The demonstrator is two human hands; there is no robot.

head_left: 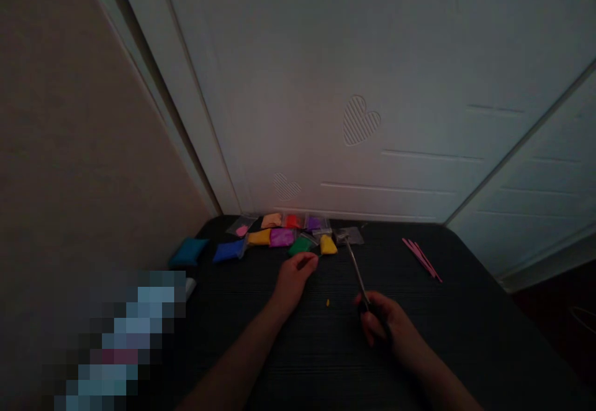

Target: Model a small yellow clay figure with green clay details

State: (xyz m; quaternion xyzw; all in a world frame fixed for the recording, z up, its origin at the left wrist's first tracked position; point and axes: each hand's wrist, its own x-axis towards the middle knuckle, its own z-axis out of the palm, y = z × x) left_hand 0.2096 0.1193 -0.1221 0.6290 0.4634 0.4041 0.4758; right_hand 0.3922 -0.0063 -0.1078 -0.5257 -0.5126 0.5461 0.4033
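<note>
And there were the scissors (pixel 356 272), in the right hand (pixel 395 330), that grip closed round the dark handles, the blades looking shut and aimed away toward the packets at the back of the counter (pixel 465 343). Their tips lined up with the clear bag (pixel 354 235) beside the yellow packet (pixel 328 245); touching it or just above, the view could not tell. That was the danger spot: a careless push forward could have nicked the film or shoved the bag toward the wall panel (pixel 419 119). Over on the other side, the left hand (pixel 293 277) had its grip narrow, thumb and forefinger together right by the green packet (pixel 299 246); whether anything thin sat between them, no telling. A loose pinch there could have dropped a small piece unseen, and a swing of the blades to the left could have caught those fingertips. Then the little yellow scrap (pixel 328 303), lying bare between the two hands: one drag of a wrist and it could have been flattened, or lost in the dim light against that dark surface. The pink sticks (pixel 421 260) lay well apart on the right, at risk only from a wide sweep of the elbow.
</note>
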